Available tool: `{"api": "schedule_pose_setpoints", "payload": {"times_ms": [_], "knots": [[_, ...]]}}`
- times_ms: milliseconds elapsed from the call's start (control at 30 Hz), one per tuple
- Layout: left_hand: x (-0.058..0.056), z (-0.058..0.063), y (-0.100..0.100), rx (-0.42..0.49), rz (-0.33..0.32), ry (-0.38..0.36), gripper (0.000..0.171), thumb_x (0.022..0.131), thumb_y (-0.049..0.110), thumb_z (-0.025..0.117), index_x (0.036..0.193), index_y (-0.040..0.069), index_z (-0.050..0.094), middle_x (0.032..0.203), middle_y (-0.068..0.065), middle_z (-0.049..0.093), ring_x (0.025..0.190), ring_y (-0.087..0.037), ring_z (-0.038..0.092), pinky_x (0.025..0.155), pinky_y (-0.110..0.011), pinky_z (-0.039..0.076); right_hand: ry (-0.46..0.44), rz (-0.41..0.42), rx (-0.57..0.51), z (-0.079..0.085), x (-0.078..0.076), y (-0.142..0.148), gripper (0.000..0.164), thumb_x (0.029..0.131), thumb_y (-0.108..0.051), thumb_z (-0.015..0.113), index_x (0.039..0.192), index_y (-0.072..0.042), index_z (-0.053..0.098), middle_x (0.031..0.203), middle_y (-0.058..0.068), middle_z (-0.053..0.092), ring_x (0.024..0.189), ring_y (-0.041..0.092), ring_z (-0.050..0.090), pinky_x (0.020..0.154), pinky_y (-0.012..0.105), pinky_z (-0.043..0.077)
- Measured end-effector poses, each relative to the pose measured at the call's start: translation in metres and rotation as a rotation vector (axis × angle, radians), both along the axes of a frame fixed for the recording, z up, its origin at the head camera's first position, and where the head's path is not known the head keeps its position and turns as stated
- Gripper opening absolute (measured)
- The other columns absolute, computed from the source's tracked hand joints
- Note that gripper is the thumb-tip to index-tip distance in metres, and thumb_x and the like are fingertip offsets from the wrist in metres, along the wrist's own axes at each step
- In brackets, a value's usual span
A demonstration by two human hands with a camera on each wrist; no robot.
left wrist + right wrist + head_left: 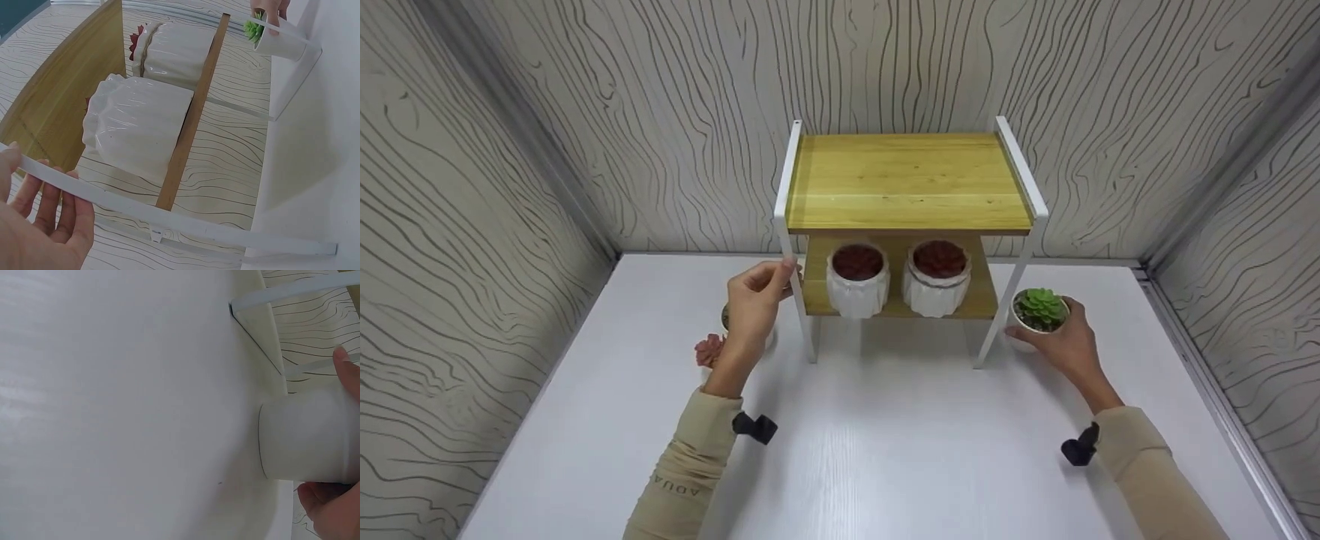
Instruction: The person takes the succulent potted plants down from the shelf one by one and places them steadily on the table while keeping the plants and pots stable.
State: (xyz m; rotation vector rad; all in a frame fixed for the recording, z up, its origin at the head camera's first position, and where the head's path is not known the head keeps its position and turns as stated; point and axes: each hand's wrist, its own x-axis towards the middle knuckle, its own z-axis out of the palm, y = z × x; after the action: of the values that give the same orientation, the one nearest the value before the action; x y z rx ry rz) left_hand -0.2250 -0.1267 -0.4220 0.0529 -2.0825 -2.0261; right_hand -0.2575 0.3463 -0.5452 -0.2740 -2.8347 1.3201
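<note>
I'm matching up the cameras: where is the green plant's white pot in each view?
Head: right of centre, just below mid-height, held upright: pot.
Left wrist: near the top right, appearing tipped sideways.
Right wrist: against the right edge, slightly below mid-height, its plant out of view.
Shared landmark: the white shelf frame.

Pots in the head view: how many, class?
4 visible: left fluted pot and right fluted pot on the lower shelf; small pot in the right hand; half-hidden pot behind the left hand. Another may be hidden near the red plant.
</note>
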Motion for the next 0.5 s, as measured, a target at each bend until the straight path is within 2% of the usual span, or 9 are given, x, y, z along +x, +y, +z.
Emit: {"api": "schedule_pose_setpoints", "payload": {"times_ms": [133,267,500], "knots": [[0.001,0.0,0.001,0.003,-0.001,-0.003,0.028,0.104,0.029,0.068,0.106,0.003,0.079,0.11,-0.013,0.078,0.106,-0.033,0.075,0.099,-0.039,0.063,-0.025,-0.002,-0.001,0.003,0.001,0.003,0.137,0.079,-0.056,0.089,0.164,0.007,0.002,0.166,0.04,0.02,0.154,0.055,0.029,0.123,0.07,0.033],[0.0,0.0,0.001,0.017,0.004,0.0,0.025,0.103,0.029,0.069,0.101,0.006,0.079,0.104,-0.005,0.079,0.103,-0.03,0.075,0.1,-0.042,0.062,-0.008,-0.002,-0.029,0.007,0.005,0.005,0.136,0.08,-0.054,0.089,0.165,0.006,0.001,0.168,0.039,0.018,0.155,0.054,0.027,0.124,0.068,0.032],[-0.001,0.0,0.002,0.028,0.009,0.014,0.024,0.103,0.026,0.07,0.099,0.004,0.079,0.1,-0.005,0.08,0.093,-0.015,0.075,0.099,-0.045,0.063,0.041,0.014,-0.063,0.018,0.012,0.006,0.132,0.082,-0.051,0.089,0.166,0.003,0.003,0.168,0.036,0.023,0.155,0.053,0.027,0.124,0.069,0.031]]}}
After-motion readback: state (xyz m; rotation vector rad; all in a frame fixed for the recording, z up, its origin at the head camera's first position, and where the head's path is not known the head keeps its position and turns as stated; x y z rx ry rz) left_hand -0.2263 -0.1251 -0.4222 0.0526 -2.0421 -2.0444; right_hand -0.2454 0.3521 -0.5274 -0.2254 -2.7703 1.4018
